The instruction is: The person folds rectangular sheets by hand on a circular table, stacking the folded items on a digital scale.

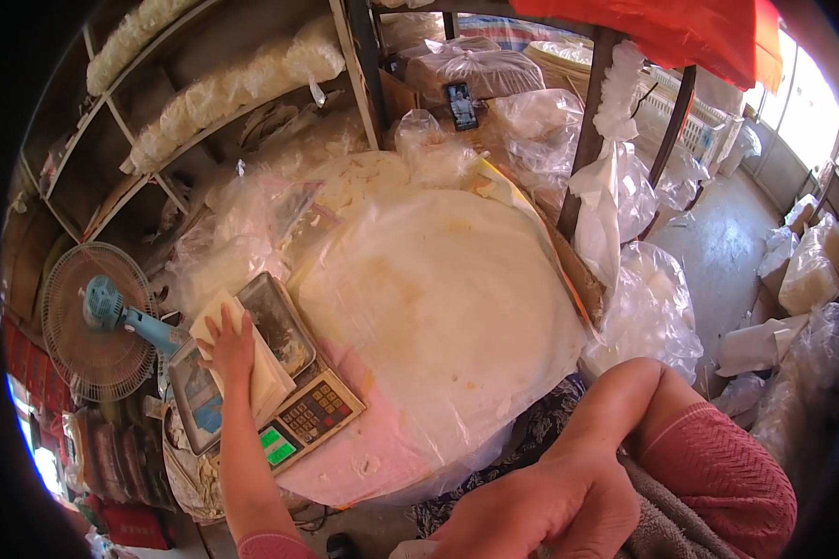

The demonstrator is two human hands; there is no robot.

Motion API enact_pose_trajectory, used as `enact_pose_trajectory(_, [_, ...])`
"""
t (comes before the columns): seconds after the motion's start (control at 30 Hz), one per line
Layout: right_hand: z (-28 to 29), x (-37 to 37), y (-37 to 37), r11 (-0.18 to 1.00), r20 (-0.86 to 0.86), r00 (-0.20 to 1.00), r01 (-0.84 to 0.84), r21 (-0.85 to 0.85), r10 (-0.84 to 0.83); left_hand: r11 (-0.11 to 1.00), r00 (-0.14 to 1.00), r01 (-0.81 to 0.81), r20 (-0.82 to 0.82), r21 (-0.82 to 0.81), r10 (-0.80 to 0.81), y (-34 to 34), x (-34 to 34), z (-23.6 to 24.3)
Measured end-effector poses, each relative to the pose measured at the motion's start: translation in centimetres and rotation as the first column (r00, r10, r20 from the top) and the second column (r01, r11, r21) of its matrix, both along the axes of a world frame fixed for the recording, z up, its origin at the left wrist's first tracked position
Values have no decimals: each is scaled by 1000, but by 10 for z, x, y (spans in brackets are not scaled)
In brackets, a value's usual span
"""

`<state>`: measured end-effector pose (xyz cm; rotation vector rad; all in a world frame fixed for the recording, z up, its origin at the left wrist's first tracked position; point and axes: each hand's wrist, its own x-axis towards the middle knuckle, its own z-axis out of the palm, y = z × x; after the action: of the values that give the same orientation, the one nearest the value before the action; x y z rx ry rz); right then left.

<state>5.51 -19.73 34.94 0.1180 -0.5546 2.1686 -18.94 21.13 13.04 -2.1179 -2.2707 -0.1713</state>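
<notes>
My left hand (228, 347) rests on a stack of thin cream-coloured sheets (268, 380), its fingers spread flat over the top. The stack lies across the metal tray (191, 396) of a weighing scale (317, 410), which has a keypad and a lit green display. Crumbs of pale flakes sit in the tray's far corner. Close to the camera at the lower edge is my right hand (550, 498), raised on a bent arm. Its fingers are hidden, so what it holds, if anything, cannot be seen.
A round table covered with a pale stained sheet (438, 289) fills the middle. A fan (103, 307) stands at the left. Clear plastic bags (643, 317) crowd the table's right side. A phone (460, 105) leans at the back, near shelves with filled bags (233, 98).
</notes>
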Motion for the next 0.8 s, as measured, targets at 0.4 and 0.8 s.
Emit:
enact_pose_trajectory(0.4, [-36, 8, -20, 938, -109, 982, 182, 296, -156, 962, 973, 194, -161, 193, -164, -2, 7, -12])
enact_pose_trajectory(0.8, [-288, 242, -181, 658, 926, -157, 663, 356, -343, 556, 582, 684, 106, 473, -806, -60, 112, 17])
